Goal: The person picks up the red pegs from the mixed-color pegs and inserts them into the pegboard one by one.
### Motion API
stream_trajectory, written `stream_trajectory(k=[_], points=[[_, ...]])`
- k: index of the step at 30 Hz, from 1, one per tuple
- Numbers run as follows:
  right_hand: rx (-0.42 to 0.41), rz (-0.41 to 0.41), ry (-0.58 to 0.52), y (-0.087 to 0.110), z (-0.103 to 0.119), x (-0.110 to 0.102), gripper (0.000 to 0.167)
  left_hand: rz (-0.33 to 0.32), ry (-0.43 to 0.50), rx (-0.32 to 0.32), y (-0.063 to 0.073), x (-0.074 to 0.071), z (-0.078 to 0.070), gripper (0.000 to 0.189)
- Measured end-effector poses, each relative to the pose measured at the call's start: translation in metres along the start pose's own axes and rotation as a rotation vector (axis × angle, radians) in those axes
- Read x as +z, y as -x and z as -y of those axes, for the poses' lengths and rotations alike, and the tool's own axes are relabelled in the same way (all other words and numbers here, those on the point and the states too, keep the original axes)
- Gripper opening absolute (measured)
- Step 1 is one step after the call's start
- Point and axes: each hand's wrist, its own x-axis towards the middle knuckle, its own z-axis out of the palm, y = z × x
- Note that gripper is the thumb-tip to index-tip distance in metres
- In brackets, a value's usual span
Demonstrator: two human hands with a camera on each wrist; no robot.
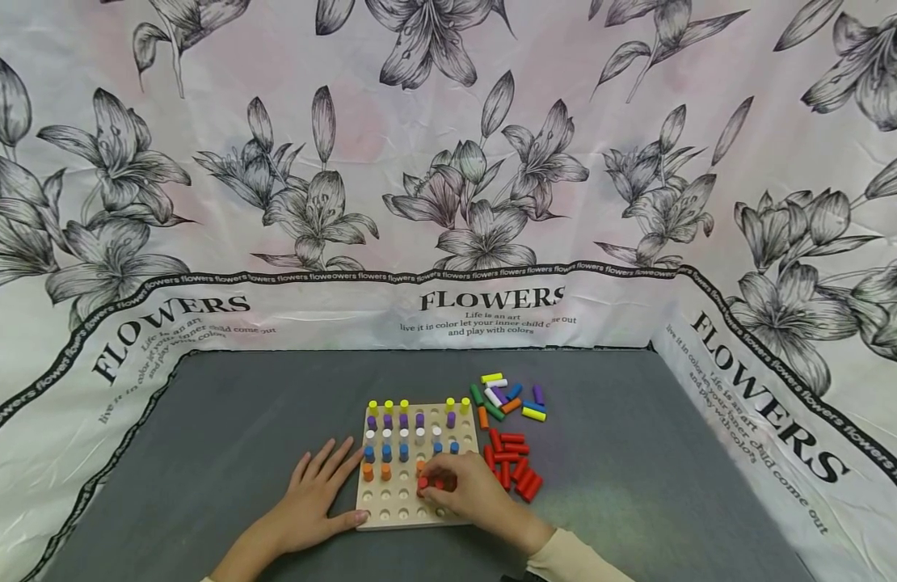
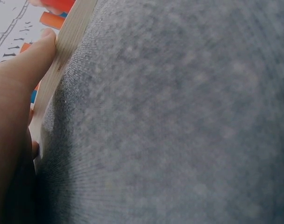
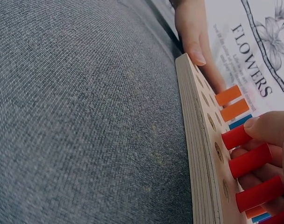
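Observation:
My right hand (image 1: 477, 489) is over the front right part of a wooden pegboard (image 1: 394, 503). Its thumb and fingers pinch a red peg (image 3: 235, 138), whose lower end meets the board in the right wrist view. Two more upright red pegs, one of them a red peg (image 3: 250, 161) in the middle, stand beside it under the curved fingers. My left hand (image 1: 310, 497) lies at the board's left side with fingers spread straight and the thumb on the front left corner. Orange pegs (image 1: 376, 472), blue, white, purple and yellow ones stand in rows behind.
Loose red pegs (image 1: 510, 457) lie in a pile right of the board. Behind them is a mixed group with an orange peg (image 1: 482, 417) and a yellow peg (image 1: 533, 414). A flowered cloth (image 1: 485, 311) borders the grey table (image 1: 237, 420) at the back and sides.

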Motion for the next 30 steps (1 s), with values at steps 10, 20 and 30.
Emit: stream_trajectory(k=[10, 20, 30], points=[[0.001, -0.002, -0.014, 0.0009, -0.0017, 0.0014, 0.015, 0.012, -0.003, -0.013, 0.0005, 0.0006, 0.0002, 0.086], [0.004, -0.018, -0.043, 0.0026, -0.0003, -0.0001, 0.013, 0.01, -0.015, -0.02, -0.001, 0.0048, 0.005, 0.087], [0.057, -0.052, -0.049, 0.0041, 0.0036, -0.0038, 0.011, 0.021, -0.004, -0.02, -0.0011, 0.0031, 0.0043, 0.087]])
